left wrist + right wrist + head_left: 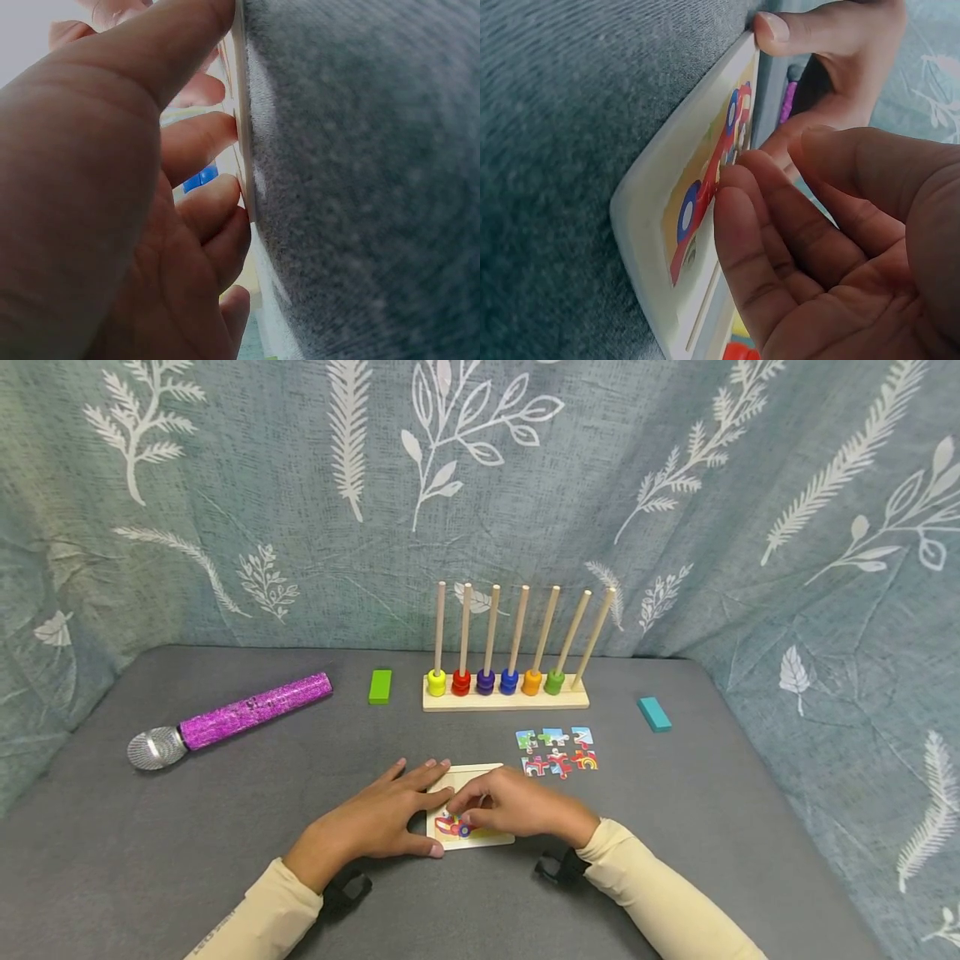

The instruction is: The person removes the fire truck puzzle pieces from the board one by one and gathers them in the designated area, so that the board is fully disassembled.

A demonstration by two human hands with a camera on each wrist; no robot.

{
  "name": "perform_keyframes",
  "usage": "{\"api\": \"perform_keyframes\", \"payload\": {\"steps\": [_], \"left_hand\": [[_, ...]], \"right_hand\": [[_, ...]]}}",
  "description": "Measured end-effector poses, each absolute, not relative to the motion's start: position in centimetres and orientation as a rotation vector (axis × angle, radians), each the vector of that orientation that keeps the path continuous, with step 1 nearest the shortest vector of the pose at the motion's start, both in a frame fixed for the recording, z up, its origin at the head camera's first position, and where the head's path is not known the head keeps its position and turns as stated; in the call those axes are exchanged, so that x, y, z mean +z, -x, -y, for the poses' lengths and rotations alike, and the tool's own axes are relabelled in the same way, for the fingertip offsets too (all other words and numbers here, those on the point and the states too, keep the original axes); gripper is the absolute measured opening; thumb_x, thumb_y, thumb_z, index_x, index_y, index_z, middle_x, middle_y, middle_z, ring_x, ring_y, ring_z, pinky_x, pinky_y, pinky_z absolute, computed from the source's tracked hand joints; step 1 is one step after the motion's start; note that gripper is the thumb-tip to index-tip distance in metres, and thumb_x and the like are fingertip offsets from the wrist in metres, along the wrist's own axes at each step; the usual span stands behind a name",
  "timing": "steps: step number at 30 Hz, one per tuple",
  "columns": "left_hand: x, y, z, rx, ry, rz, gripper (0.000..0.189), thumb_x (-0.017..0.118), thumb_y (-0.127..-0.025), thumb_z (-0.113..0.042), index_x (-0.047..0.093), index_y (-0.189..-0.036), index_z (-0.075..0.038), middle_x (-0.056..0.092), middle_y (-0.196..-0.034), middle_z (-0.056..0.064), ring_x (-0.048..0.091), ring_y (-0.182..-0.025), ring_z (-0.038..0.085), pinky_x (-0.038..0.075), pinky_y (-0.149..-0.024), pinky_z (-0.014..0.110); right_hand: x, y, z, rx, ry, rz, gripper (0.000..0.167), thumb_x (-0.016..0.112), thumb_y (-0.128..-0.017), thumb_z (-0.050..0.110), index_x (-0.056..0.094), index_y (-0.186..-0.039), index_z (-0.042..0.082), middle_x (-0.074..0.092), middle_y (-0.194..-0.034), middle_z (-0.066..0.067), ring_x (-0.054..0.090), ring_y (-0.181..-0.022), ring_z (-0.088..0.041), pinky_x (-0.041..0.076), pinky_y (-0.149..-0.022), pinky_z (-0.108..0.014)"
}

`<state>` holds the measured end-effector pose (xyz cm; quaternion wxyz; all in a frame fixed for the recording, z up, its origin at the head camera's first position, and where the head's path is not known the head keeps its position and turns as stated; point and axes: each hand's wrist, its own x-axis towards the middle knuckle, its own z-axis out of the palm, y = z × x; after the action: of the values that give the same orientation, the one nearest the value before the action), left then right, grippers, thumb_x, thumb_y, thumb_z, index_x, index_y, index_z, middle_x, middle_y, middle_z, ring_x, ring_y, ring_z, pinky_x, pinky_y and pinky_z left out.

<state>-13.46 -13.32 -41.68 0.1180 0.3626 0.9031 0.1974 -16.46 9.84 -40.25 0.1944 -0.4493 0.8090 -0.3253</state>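
Note:
A small wooden puzzle tray (491,841) lies flat on the table, with a red vehicle picture (714,169) with blue wheels in its lower part. My left hand (378,814) rests along the tray's left side, its fingers spread and the thumb at the near left corner. From the right, my right hand (517,803) reaches over the tray; its fingertips touch the picture while the thumb stands apart from them in the right wrist view. Loose jigsaw pieces (558,765) lie beyond the right hand. Part of the tray is hidden under both hands.
A wooden peg rack (506,702) with coloured rings stands at the back. To its left are a green block (380,687) and a purple microphone (255,710); a teal block (655,714) lies to the right. A leaf-patterned curtain (300,510) hangs behind the table.

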Motion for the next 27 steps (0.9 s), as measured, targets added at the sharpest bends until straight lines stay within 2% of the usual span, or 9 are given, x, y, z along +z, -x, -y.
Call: {"api": "perform_keyframes", "payload": {"steps": [10,18,27], "left_hand": [[-41.66,13.53,13.28,0.61,-1.042,-2.63,0.078,0.073,-0.081,-0.051,0.05,-0.143,-0.009,0.029,-0.156,0.015,0.026,-0.142,0.034,0.01,-0.113,0.06],[-41.59,13.58,13.21,0.615,-1.016,-2.629,0.08,0.074,-0.081,-0.051,0.05,-0.142,-0.006,0.028,-0.156,0.015,0.024,-0.143,0.033,0.009,-0.114,0.058],[-41.6,13.56,13.15,0.627,-1.007,-2.627,0.081,0.075,-0.08,-0.05,0.049,-0.143,-0.007,0.028,-0.156,0.015,0.025,-0.143,0.033,0.009,-0.114,0.058]], "right_hand": [[-40.6,16.54,-9.55,-0.905,1.238,-2.251,0.019,0.061,-0.093,0.003,0.071,-0.109,0.004,0.071,-0.102,-0.002,0.06,-0.082,0.001,0.05,-0.074,-0.017],[-40.74,16.5,-9.52,-0.946,1.253,-2.233,0.021,0.062,-0.09,-0.001,0.071,-0.108,0.002,0.07,-0.103,-0.004,0.056,-0.072,0.0,0.049,-0.066,-0.018],[-40.73,16.23,-9.8,-1.07,1.241,-2.156,0.024,0.06,-0.09,-0.006,0.069,-0.11,0.002,0.067,-0.11,-0.006,0.059,-0.088,-0.002,0.052,-0.077,-0.021]]}}
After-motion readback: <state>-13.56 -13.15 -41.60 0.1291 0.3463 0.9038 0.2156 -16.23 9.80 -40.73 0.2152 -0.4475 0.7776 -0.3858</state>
